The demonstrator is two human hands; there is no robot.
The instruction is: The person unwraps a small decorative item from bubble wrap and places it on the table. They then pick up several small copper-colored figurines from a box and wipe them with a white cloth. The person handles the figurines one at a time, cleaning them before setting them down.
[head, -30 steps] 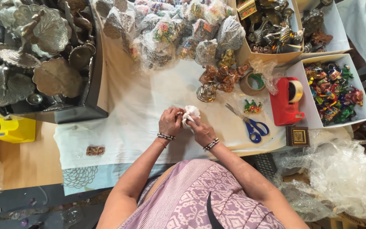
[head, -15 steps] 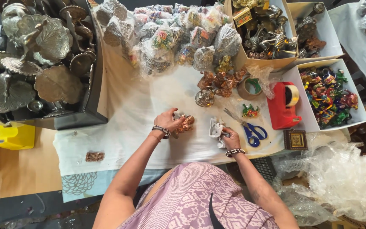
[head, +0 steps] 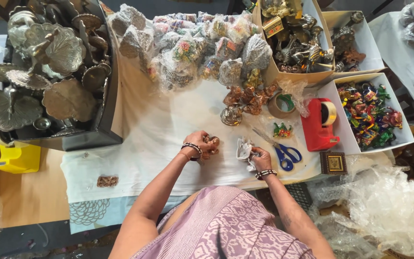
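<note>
A small copper-coloured figurine (head: 211, 142) is gripped in the left hand (head: 198, 144); a crumpled white cloth (head: 244, 149) is clutched in the right hand (head: 261, 158); blue-handled scissors (head: 283, 151) lie just right of it; a red tape dispenser (head: 319, 125) stands further right; plastic-wrapped bundles (head: 192, 45) are heaped beyond both hands.

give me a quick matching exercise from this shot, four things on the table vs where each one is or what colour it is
Things:
1. copper figurine
2. white cloth
3. scissors
4. tape dispenser

Descriptions:
A. red, beside the box of coloured figures
B. in the left hand
C. blue handles, lying on the table
D. bunched in the right hand

Pairs: 1-B, 2-D, 3-C, 4-A
</note>
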